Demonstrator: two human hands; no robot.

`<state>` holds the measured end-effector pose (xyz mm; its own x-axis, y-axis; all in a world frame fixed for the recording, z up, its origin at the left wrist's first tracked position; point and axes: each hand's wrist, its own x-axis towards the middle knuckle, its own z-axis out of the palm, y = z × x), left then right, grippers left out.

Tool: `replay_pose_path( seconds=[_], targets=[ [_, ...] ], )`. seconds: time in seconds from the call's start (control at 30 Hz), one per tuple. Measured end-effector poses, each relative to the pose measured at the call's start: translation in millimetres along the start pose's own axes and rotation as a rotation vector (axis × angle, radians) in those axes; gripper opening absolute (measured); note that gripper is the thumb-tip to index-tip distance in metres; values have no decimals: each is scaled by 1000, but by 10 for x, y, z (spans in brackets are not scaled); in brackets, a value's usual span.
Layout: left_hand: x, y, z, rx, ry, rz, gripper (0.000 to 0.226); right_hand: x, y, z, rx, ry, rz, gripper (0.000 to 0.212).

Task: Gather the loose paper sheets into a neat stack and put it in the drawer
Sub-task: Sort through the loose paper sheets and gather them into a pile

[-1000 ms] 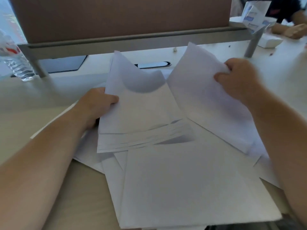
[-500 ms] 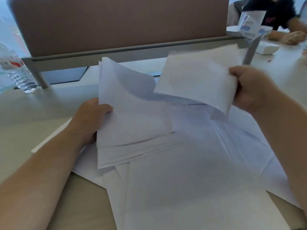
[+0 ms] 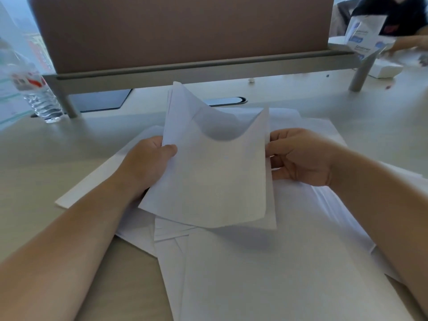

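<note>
White sheets sit pinched in our left hand, its grip clamped on their edge; our right hand steadies the other edge to square them above the scattered paper on the worktop.

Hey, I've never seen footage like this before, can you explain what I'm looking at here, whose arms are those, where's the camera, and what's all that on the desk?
There is no machine here. The one picture comes from a wide-angle camera worn on a person's head, looking forward and down, so the two arms are that person's own. The left hand holds a small bundle of paper sheets by its left edge, thumb on top. The right hand meets the bundle's right edge, though how firm its grip is cannot be told. More loose sheets lie spread on the pale desk underneath. At the back stands a brown divider panel, with a plastic water bottle at far left. No drawer is visible.
</note>
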<state>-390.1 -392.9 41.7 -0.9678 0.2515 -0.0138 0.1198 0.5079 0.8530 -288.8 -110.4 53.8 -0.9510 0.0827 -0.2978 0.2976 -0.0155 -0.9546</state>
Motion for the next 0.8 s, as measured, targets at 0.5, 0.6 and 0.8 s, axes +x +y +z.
replay_pose_path(
  seconds=[0.5, 0.6, 0.8],
  targets=[
    [-25, -48, -26, 47, -58, 136, 15, 109, 132, 13, -411, 392, -292, 36],
    [-1, -65, -24, -13, -10, 119, 12, 84, 149, 17, -472, 471, -390, 40],
    [9, -77, -34, 44, -70, 135, 28, 59, 135, 140, -597, 429, -462, 30]
  ],
)
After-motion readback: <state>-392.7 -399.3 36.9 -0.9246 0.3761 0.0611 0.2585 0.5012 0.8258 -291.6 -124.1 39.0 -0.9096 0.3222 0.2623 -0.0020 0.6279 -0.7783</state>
